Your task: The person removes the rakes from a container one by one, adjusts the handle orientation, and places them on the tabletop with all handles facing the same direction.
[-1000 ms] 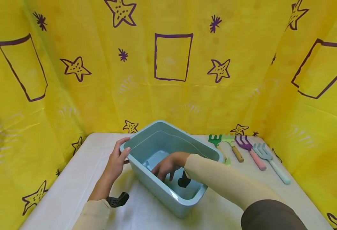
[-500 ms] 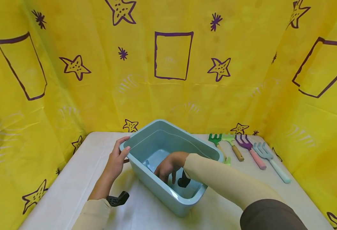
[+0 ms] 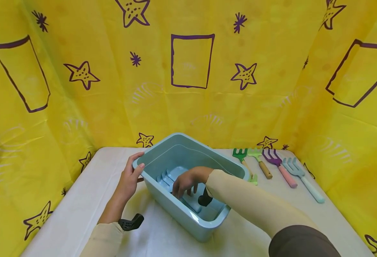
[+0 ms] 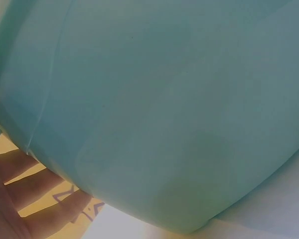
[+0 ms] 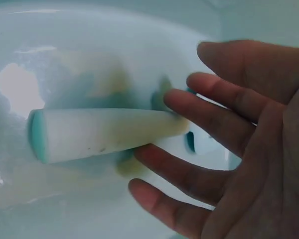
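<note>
Nearest, on the white table (image 3: 79, 210), a pale blue plastic tub (image 3: 175, 208) sits at an angle. Right hand (image 3: 186, 181) reaches down inside it, fingers (image 5: 209, 107) spread and loosely extended, tips against a blue hand rake (image 3: 172, 182) lying on the tub floor. From the wrist view, the rake's pale handle (image 5: 104, 133) with teal end cap lies across the fingertips; fingers touch it but are not wrapped round it. Rake's tines point toward the tub's far left corner. Left hand (image 3: 128, 181) is outside the tub at its left end, thumb hooked over the rim, fingers flat against the outer wall (image 4: 154, 109). Farther back on the right, four small rakes lie side by side on the table: green (image 3: 240, 155), light green (image 3: 260, 160), purple with pink handle (image 3: 280, 167), pale blue (image 3: 302, 178). Behind everything, yellow sheeting (image 3: 188, 71) with purple stars and rectangles.
</note>
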Demonstrator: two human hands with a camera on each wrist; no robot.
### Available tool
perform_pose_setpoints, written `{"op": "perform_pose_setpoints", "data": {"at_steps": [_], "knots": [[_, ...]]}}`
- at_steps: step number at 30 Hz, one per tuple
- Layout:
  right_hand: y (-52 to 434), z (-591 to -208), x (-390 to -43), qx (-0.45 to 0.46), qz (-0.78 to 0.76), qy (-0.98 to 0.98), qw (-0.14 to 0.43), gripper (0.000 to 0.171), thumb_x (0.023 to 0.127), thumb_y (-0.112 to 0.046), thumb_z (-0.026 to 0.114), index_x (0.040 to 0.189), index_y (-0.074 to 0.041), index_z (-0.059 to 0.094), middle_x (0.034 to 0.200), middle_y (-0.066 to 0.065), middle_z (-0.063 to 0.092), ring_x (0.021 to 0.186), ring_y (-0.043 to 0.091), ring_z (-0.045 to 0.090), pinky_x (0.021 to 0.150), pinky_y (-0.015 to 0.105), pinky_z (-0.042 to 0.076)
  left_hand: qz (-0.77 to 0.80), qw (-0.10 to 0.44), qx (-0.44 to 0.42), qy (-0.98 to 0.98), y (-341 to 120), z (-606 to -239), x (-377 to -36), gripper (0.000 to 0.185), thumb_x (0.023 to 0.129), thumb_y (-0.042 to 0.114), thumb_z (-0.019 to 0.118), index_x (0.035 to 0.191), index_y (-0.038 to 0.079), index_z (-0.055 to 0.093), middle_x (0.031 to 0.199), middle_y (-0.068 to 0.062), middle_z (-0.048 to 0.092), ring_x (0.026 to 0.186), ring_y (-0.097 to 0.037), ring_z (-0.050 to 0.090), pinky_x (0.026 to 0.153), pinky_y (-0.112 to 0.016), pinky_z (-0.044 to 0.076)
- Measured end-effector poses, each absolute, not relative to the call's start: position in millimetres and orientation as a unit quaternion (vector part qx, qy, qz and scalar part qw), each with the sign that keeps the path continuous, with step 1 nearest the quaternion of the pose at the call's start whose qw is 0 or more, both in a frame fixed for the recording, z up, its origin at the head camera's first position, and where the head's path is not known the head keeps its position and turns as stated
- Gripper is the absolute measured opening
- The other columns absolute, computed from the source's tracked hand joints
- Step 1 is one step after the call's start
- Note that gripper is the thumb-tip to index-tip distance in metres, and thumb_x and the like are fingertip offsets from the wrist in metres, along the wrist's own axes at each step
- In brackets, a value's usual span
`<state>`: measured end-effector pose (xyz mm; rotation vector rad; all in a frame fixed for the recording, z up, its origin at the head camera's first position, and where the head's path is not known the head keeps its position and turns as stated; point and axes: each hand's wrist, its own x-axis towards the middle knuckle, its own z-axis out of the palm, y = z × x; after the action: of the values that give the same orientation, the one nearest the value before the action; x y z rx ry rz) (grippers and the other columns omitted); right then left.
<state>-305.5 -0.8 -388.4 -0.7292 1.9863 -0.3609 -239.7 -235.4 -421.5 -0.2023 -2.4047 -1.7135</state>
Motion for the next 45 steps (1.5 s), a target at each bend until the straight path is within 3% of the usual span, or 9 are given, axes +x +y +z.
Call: {"op": "perform_pose_setpoints", "data": {"at_steps": [7,14,20,24,30,36,45], "knots": [[-1.1,-390.4,-304.9,-0.312,-0.133,0.811,0.477,0.026,0.096,-0.014,0.060,0.121,-0.014,0.064,0.112,-0.005,0.060,0.105,0.020,0.056,0.098,0.040,0.047,-0.580,0.091,-0.070,-0.807,-233.7,-420.6,-239.6,0.048,0.102,0.036,0.045,0.147,0.031,0.029,0.153,-0.010,0.032,0.130,-0.042,0.041,0.091,-0.062,0.045],[-0.6,-377.0,-307.0,-0.346,-0.123,0.829,0.422,0.027,0.093,-0.001,0.060,0.119,-0.009,0.063,0.095,0.002,0.060,0.078,0.016,0.053,0.082,0.040,0.053,-0.574,0.094,-0.075,-0.810,-231.6,-419.9,-242.1,0.047,0.102,0.038,0.044,0.147,0.033,0.030,0.153,-0.008,0.033,0.130,-0.041,0.041,0.091,-0.060,0.046],[1.6,-369.0,-310.8,-0.327,-0.153,0.845,0.395,0.035,0.088,0.011,0.055,0.114,-0.010,0.066,0.089,0.002,0.061,0.077,0.015,0.054,0.074,0.039,0.054,-0.571,0.099,-0.072,-0.812,-232.2,-418.3,-241.7,0.047,0.102,0.036,0.044,0.147,0.033,0.030,0.153,-0.008,0.034,0.130,-0.041,0.041,0.090,-0.061,0.047],[2.6,-366.9,-312.6,-0.315,-0.168,0.852,0.384,0.032,0.086,0.012,0.058,0.110,-0.009,0.066,0.088,0.003,0.059,0.074,0.016,0.052,0.068,0.036,0.054,-0.570,0.099,-0.071,-0.813,-232.9,-419.1,-241.6,0.047,0.103,0.036,0.044,0.147,0.033,0.029,0.152,-0.009,0.034,0.130,-0.041,0.042,0.090,-0.061,0.047],[5.2,-365.8,-311.6,-0.276,-0.209,0.861,0.372,0.028,0.085,0.008,0.065,0.110,-0.004,0.065,0.094,0.007,0.056,0.070,0.020,0.054,0.070,0.035,0.056,-0.570,0.101,-0.067,-0.813,-233.5,-418.7,-240.1,0.047,0.103,0.035,0.044,0.147,0.031,0.029,0.152,-0.011,0.034,0.129,-0.042,0.042,0.090,-0.062,0.046],[8.7,-366.5,-312.4,-0.232,-0.253,0.843,0.415,0.030,0.087,0.003,0.064,0.117,0.001,0.065,0.098,0.008,0.061,0.072,0.022,0.061,0.075,0.035,0.057,-0.571,0.100,-0.069,-0.812,-233.8,-418.6,-240.0,0.048,0.103,0.035,0.044,0.147,0.029,0.029,0.152,-0.011,0.034,0.129,-0.043,0.041,0.090,-0.062,0.046],[12.6,-361.9,-317.3,-0.241,-0.278,0.814,0.450,0.026,0.090,-0.003,0.065,0.115,-0.005,0.068,0.105,0.009,0.061,0.079,0.024,0.060,0.076,0.035,0.056,-0.569,0.096,-0.062,-0.814,-233.9,-420.8,-239.4,0.048,0.102,0.039,0.045,0.147,0.033,0.030,0.153,-0.008,0.033,0.131,-0.041,0.040,0.090,-0.061,0.046]]}}
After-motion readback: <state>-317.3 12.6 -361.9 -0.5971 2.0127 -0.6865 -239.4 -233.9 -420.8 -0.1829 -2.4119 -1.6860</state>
